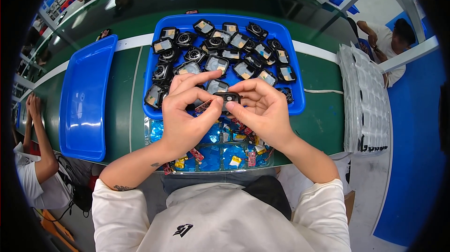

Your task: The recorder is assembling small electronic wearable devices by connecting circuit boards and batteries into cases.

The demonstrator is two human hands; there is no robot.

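Observation:
Over the near edge of the blue tray, my right hand [265, 109] holds a black smartwatch case [229, 96] between thumb and fingers, its inner side facing up. Pinched at the case's left edge are the thumb and index finger of my left hand [185, 111], its other fingers spread above. A small red circuit board [203, 106] shows in the loop of that pinch, seemingly gripped at its end; the fingertips partly hide it. Below my hands lies a clear compartment tray [206, 152] with red boards, yellow-and-silver batteries and blue film pieces.
The blue tray [149, 88] holds many black watch cases [204, 27]. Left of it lies another blue tray [82, 111]. Stacked clear plastic trays [365, 97] stand at right. Other people sit at left [35, 158] and far right [386, 46]; the green bench has a white strip [318, 51].

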